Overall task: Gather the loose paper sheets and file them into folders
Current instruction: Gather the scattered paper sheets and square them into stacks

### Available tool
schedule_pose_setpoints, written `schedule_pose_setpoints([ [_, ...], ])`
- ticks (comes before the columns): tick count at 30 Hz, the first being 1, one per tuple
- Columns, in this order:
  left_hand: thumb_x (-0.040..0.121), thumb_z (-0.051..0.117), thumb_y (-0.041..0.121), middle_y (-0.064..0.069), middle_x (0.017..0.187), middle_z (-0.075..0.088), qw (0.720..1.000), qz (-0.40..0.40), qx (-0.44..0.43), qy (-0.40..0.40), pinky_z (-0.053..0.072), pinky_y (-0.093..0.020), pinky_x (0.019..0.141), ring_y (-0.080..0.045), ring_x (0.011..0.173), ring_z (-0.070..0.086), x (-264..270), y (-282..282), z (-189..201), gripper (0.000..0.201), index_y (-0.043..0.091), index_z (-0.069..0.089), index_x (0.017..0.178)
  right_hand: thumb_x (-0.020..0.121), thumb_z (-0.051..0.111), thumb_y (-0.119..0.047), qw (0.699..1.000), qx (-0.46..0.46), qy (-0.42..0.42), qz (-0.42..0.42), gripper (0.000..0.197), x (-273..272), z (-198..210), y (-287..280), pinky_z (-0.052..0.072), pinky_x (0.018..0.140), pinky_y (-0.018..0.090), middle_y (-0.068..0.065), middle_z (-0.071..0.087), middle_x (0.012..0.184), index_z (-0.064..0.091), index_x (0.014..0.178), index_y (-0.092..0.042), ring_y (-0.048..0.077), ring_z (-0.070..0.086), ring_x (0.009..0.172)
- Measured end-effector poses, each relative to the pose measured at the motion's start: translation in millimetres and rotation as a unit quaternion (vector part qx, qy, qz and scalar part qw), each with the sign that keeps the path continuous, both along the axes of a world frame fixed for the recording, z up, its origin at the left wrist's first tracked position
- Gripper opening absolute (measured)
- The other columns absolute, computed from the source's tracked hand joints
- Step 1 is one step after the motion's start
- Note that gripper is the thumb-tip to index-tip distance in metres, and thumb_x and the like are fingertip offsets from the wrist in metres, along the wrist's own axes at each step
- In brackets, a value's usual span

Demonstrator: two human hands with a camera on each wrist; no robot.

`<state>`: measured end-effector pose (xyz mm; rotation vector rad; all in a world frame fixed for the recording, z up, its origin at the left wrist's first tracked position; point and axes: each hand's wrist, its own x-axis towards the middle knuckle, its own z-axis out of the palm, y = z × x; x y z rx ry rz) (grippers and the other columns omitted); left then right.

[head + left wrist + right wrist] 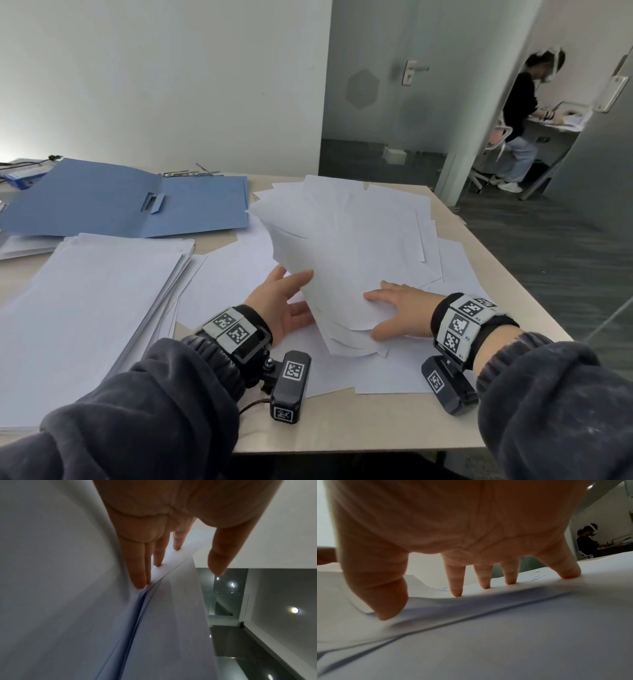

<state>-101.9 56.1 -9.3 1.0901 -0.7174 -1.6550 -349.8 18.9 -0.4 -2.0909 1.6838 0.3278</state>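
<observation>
Loose white sheets point(387, 219) lie fanned over the middle and right of the table. A curved bunch of these sheets point(342, 260) is raised off the pile on its left side. My left hand point(284, 301) has its straight fingers point(159, 555) against the underside of that bunch point(163, 615), thumb held apart. My right hand point(400, 308) presses down on the bunch's near right part with spread fingertips point(457, 585) on the paper point(505, 628). An open blue folder point(137, 202) lies at the back left. A squared stack of paper point(85, 308) sits at the near left.
Metal clips point(188, 173) lie behind the folder and a small blue box point(20, 178) sits at the far left. The table's near edge point(342, 442) and right edge point(496, 253) are close. Another person point(524, 120) works at a desk through the doorway.
</observation>
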Motion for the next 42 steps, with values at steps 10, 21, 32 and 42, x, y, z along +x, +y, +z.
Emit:
schedule_pose_setpoints([
  [10,0.089,0.059,-0.001,-0.026,0.105,0.067,0.983,0.070,0.101,-0.137,0.052,-0.060,0.091,-0.043,0.099,0.066,-4.0,-19.9,-1.1,0.023,-0.006,0.059,0.112,0.089,0.059,-0.063,0.994,-0.023,-0.106,-0.034,0.065,-5.8,0.8,6.5,0.008,0.125,0.041,-0.009,0.013,0.167,0.041,0.148,-0.042,0.015,0.009,0.155],
  [21,0.081,0.073,0.022,-0.019,0.093,0.074,0.982,0.077,0.106,-0.134,0.058,-0.058,0.077,-0.040,0.082,0.072,41.4,16.4,9.2,0.035,0.003,0.063,0.108,0.094,0.049,-0.064,0.997,-0.024,-0.032,-0.060,0.068,-3.9,2.8,9.5,0.018,0.123,0.036,-0.003,0.016,0.167,0.034,0.153,-0.035,0.019,0.023,0.151],
  [32,0.074,0.075,0.000,-0.023,0.100,0.069,0.971,0.082,0.058,-0.217,0.055,-0.062,0.083,-0.043,0.090,0.069,46.8,14.7,7.0,0.032,0.002,0.060,0.101,0.096,0.047,-0.063,0.997,-0.022,-0.062,-0.039,0.069,11.8,8.9,22.3,0.027,0.118,0.032,-0.006,0.029,0.163,0.027,0.156,-0.036,0.017,0.032,0.148],
  [42,0.083,0.070,0.002,-0.004,0.085,0.066,0.962,0.162,-0.079,-0.206,0.047,-0.018,0.045,-0.015,0.062,0.061,72.1,38.6,78.6,0.022,0.004,0.061,0.102,0.089,0.037,-0.077,0.991,-0.045,-0.067,-0.108,0.078,8.0,10.4,17.6,0.035,0.112,0.036,0.001,0.045,0.154,0.036,0.153,-0.033,0.023,0.047,0.137],
])
